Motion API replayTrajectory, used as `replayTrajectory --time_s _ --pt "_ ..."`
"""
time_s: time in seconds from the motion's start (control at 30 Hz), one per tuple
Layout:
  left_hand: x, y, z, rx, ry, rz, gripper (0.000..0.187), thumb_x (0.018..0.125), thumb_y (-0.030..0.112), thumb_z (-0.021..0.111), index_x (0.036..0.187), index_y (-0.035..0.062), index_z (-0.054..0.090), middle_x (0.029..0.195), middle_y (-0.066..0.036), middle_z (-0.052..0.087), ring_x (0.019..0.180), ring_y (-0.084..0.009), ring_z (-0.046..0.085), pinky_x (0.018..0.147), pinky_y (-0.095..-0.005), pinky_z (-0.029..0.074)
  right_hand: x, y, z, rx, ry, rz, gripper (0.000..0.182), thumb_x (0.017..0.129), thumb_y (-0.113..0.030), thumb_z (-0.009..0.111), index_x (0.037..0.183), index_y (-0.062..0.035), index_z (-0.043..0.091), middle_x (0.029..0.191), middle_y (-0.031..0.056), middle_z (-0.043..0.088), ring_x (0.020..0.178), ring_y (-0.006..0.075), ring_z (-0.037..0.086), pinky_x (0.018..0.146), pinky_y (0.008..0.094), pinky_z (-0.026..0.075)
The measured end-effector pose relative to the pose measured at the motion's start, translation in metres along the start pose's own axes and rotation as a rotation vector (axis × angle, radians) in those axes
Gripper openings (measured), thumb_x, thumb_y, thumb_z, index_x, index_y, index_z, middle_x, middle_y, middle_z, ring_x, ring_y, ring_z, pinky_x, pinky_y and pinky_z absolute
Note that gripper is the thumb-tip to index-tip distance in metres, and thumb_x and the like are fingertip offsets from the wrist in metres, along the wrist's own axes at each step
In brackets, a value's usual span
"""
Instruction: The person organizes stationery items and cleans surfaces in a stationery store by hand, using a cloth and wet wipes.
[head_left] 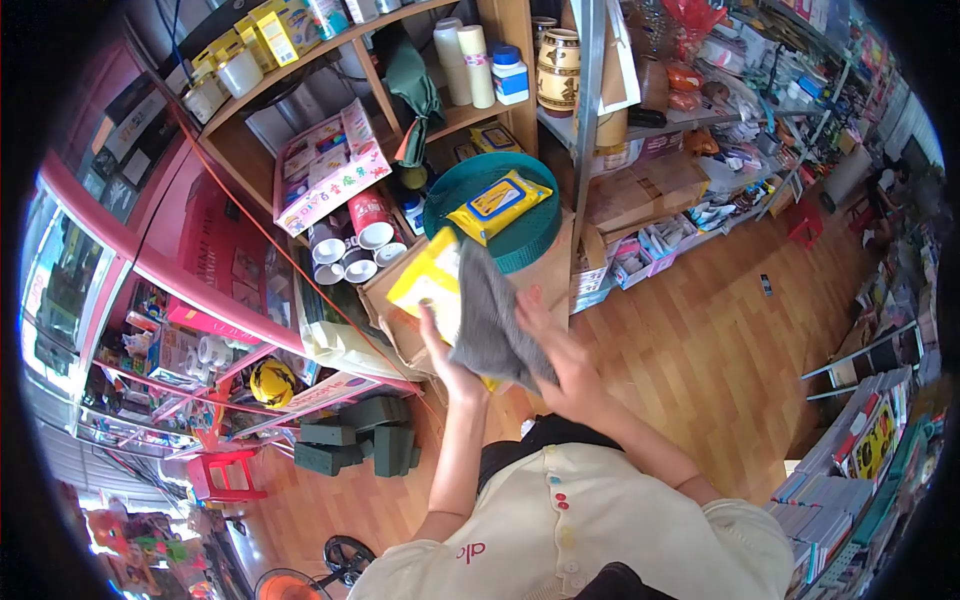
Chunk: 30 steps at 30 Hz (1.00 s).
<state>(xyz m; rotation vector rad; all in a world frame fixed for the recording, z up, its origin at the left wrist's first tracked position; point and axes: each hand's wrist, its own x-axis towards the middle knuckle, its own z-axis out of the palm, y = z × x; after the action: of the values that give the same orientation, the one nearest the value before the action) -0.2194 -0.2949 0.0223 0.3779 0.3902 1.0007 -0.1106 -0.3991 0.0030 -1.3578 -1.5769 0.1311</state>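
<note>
Near the middle of the head view, my left hand (455, 372) holds a yellow and white packet (432, 283) from below, with its fingers against the packet's lower side. My right hand (562, 362) grips a grey cloth (492, 315), which lies against the packet's right part and covers some of it. Just beyond them, another yellow packet (500, 206) with a blue-edged lid lies in a round green basket (437, 205). The basket rests on a cardboard box (548, 280).
Wooden shelves (370, 42) with bottles and boxes stand ahead. A metal post (588, 130) rises right of the basket. Dark green blocks (392, 450) and a red stool (228, 474) are at the lower left. Stacked books (840, 480) stand at the right.
</note>
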Motion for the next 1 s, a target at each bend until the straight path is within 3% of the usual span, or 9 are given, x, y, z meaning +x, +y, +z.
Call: replayTrajectory --time_s 0.1,0.3,0.4,0.63,0.7,0.8,0.83,0.93,1.0 --pt "0.013 0.005 -0.038 -0.307 -0.431 -0.071 0.061 0.097 0.051 0.043 0.138 0.0059 0.045 0.137 -0.011 0.052 0.122 -0.0265 0.052 0.107 -0.0421 0.039 0.000 -0.015 0.024 -0.073 0.054 -0.014 0.067 0.083 -0.009 0.061 0.143 0.0043 0.034 0.149 0.0253 0.033 0.140 0.0406 0.030 0.114 0.0505 0.024" --pt "-0.034 -0.050 -0.016 0.302 0.105 0.169 0.059 0.103 0.045 0.031 0.147 0.0066 0.032 0.148 -0.011 0.039 0.136 -0.0255 0.038 0.114 -0.0402 0.028 0.051 -0.009 0.013 0.114 0.101 0.034 0.072 0.084 -0.026 0.067 0.143 0.0009 0.036 0.148 0.0252 0.034 0.134 0.0430 0.037 0.109 0.0480 0.032" --pt "-0.023 -0.031 -0.007 0.226 0.081 0.187 0.057 0.103 0.044 0.030 0.146 0.0065 0.032 0.148 -0.011 0.039 0.136 -0.0251 0.037 0.114 -0.0403 0.029 0.050 -0.013 0.016 0.115 -0.008 0.070 0.072 0.081 -0.020 0.065 0.146 -0.0077 0.037 0.151 0.0217 0.032 0.139 0.0416 0.032 0.115 0.0509 0.021" --pt "-0.019 -0.001 0.019 0.081 0.082 0.122 0.071 0.098 0.060 0.032 0.143 0.0061 0.038 0.144 -0.012 0.044 0.131 -0.0274 0.042 0.113 -0.0421 0.029 0.031 -0.011 0.025 0.181 0.028 0.024 0.078 0.075 -0.015 0.066 0.146 -0.0024 0.035 0.154 0.0243 0.023 0.143 0.0430 0.019 0.116 0.0526 0.017" --pt "-0.027 -0.014 0.021 -0.025 0.141 0.072 0.077 0.096 0.065 0.029 0.146 0.0066 0.035 0.147 -0.012 0.040 0.134 -0.0278 0.039 0.115 -0.0430 0.027 0.044 -0.010 0.013 0.199 0.061 0.034 0.074 0.080 -0.017 0.065 0.146 -0.0008 0.035 0.151 0.0212 0.033 0.139 0.0367 0.033 0.113 0.0477 0.026" --pt "-0.026 -0.045 -0.010 0.284 -0.128 0.184 0.091 0.091 0.075 0.020 0.153 0.0084 0.015 0.158 -0.010 0.020 0.145 -0.0273 0.021 0.118 -0.0415 0.014 0.061 -0.004 -0.009 0.660 -0.014 0.299 0.064 0.089 -0.025 0.066 0.143 -0.0006 0.039 0.127 0.0107 0.058 0.110 0.0184 0.057 0.098 0.0323 0.045" --pt "-0.023 -0.041 0.003 0.450 -0.429 0.306 0.080 0.098 0.062 0.028 0.154 0.0083 0.009 0.161 -0.010 0.007 0.148 -0.0268 0.009 0.118 -0.0399 0.008 0.057 0.008 -0.011 0.659 -0.017 0.294 0.064 0.089 -0.025 0.066 0.143 -0.0006 0.039 0.127 0.0107 0.058 0.110 0.0184 0.057 0.098 0.0323 0.045" --pt "-0.014 -0.014 0.005 1.092 -0.519 0.264 0.076 0.096 0.025 0.056 0.154 0.0070 0.010 0.159 -0.021 -0.008 0.148 -0.0314 -0.005 0.117 -0.0416 -0.001 0.032 0.048 -0.003 1.064 0.162 0.701 0.057 0.094 -0.031 0.059 0.140 -0.0027 0.043 0.126 0.0133 0.059 0.110 0.0235 0.060 0.098 0.0355 0.047" --pt "-0.011 -0.012 0.003 1.475 -0.365 0.441 0.079 0.093 0.022 0.060 0.154 0.0059 0.012 0.160 -0.020 -0.004 0.149 -0.0306 -0.002 0.117 -0.0401 -0.001 0.016 0.060 0.001 1.777 0.206 0.905 0.054 0.097 -0.040 0.051 0.138 -0.0043 0.045 0.129 0.0150 0.058 0.112 0.0275 0.061 0.097 0.0392 0.050"
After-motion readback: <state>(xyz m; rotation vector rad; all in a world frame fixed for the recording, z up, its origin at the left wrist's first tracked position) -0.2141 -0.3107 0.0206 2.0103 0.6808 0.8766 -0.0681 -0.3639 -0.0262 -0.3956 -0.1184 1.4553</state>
